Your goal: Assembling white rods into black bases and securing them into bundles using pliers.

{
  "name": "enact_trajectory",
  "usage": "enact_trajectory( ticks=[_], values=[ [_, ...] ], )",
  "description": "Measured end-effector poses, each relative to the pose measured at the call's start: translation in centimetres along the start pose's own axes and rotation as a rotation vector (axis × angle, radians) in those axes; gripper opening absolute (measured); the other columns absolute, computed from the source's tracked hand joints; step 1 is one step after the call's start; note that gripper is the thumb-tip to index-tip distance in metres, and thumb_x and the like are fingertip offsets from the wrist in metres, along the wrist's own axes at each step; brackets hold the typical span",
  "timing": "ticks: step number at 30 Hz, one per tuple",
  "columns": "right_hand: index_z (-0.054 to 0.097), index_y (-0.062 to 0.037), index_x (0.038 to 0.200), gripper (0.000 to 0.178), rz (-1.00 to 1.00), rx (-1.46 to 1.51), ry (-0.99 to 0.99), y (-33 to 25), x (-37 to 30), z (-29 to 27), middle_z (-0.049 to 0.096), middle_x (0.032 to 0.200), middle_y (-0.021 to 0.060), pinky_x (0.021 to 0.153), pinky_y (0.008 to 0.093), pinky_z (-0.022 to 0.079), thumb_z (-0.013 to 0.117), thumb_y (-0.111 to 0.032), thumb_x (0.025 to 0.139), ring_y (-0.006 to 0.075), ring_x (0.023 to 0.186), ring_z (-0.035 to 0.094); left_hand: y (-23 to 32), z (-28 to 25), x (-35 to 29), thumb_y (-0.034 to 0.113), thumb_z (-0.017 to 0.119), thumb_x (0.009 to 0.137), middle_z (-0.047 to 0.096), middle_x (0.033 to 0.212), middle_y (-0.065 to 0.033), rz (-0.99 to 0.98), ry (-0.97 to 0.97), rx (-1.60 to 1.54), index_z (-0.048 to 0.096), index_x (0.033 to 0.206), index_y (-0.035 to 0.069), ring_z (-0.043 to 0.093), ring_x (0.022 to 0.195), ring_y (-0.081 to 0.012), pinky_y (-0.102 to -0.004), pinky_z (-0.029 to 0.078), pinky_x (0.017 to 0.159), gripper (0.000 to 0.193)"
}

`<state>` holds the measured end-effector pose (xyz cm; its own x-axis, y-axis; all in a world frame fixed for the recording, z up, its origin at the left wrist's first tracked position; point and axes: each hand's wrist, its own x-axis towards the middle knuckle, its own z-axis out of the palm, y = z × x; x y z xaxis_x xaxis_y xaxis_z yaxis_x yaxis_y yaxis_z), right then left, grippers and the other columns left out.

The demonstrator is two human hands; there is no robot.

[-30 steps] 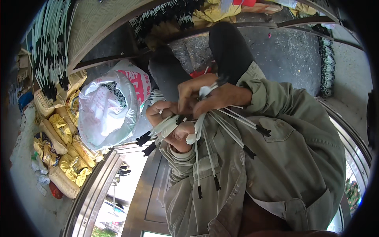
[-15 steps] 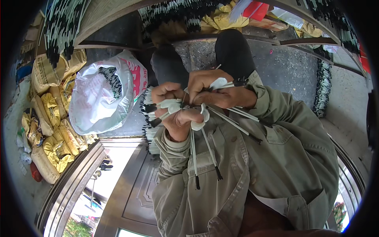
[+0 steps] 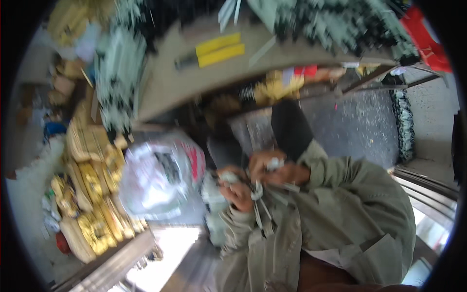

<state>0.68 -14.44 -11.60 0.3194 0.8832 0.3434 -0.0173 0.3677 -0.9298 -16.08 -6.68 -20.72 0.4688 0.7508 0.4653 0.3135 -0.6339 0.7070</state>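
In front of my belly, both hands are close together and blurred by motion. My left hand [image 3: 238,193] has its fingers curled around thin white strands with black tips, and a white piece lies along its fingers. My right hand [image 3: 288,172], beside it, is closed on similar strands, with a small white piece [image 3: 275,164] showing among the fingers. A white knot-like piece [image 3: 257,191] hangs between the hands, with black-tipped white strands [image 3: 264,209] dangling below it. How the strands join is hidden by my fingers.
Ahead is a table [image 3: 170,90] with a yellow-handled tool [image 3: 220,50] and piles of pale, black-tipped strands [image 3: 120,73]. At left stand an open white plastic bag [image 3: 138,194] and yellow-brown packets [image 3: 95,219]. Another strand bundle [image 3: 404,124] lies by the right wall.
The view has swung upward, bringing the tabletop and yellow-handled tool into sight. Both hands now appear lower and blurred, still close together and still gripping the strands.
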Motion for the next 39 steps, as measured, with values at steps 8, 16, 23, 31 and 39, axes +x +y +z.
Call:
enact_trajectory(
  ticks=[8, 16, 23, 31, 39],
  values=[
    [0.055, -0.0004, 0.085, 0.013, 0.093, 0.014, 0.026, 0.3, -1.8, 0.5, 0.052, 0.076, 0.0031, 0.058, 0.0243, 0.039, 0.059, -0.013, 0.085, 0.008, 0.067, 0.05, 10.0, -0.2, 6.1, 0.02, 0.04, 0.087, 0.042, 0.058, -0.0025, -0.328, 0.011, -0.677, 0.045, 0.068, 0.0, 0.036, 0.051, -0.009, -0.0237, 0.028, 0.048, 0.028],
    [0.056, -0.0034, 0.083, 0.009, 0.256, 0.197, 0.027, 1.2, -0.6, 0.2, 0.052, 0.07, -0.0005, 0.054, 0.0225, 0.04, 0.059, -0.012, 0.084, 0.0057, 0.062, 0.049, 8.7, -0.1, 7.3, 0.01, 0.042, 0.082, 0.042, 0.068, -0.0015, -0.304, -0.051, -0.727, 0.044, 0.081, 0.001, 0.037, 0.057, -0.0079, -0.0218, 0.031, 0.051, 0.009],
    [0.055, -0.0021, 0.082, 0.008, 0.378, 0.33, -0.015, 0.2, 0.3, -0.2, 0.053, 0.073, 0.0007, 0.052, 0.0212, 0.038, 0.057, -0.009, 0.085, 0.0057, 0.06, 0.048, 7.6, -0.8, 8.3, 0.014, 0.043, 0.084, 0.045, 0.072, -0.0034, -0.287, -0.231, -0.73, 0.046, 0.084, 0.0, 0.04, 0.061, -0.01, -0.0246, 0.034, 0.055, 0.014],
    [0.052, -0.0042, 0.08, 0.011, 0.181, 0.141, -0.043, -0.6, -0.6, 0.3, 0.049, 0.071, -0.0003, 0.053, 0.0221, 0.038, 0.053, -0.012, 0.088, 0.0046, 0.061, 0.046, 5.3, -5.7, 11.3, 0.012, 0.065, 0.072, 0.054, 0.098, -0.009, -0.386, -0.968, -1.14, 0.053, 0.097, -0.002, 0.051, 0.091, -0.0157, -0.0295, 0.04, 0.081, 0.032],
    [0.05, -0.0044, 0.089, 0.012, 0.275, 0.224, -0.174, -0.7, 0.1, -1.3, 0.047, 0.072, -0.0025, 0.055, 0.021, 0.037, 0.05, -0.017, 0.09, 0.0045, 0.063, 0.045, -0.4, -4.1, 13.7, 0.042, 0.08, 0.056, 0.052, 0.11, -0.0119, -0.39, -1.252, -1.123, 0.044, 0.115, -0.006, 0.05, 0.103, -0.021, -0.032, 0.04, 0.088, 0.084]
  ],
)
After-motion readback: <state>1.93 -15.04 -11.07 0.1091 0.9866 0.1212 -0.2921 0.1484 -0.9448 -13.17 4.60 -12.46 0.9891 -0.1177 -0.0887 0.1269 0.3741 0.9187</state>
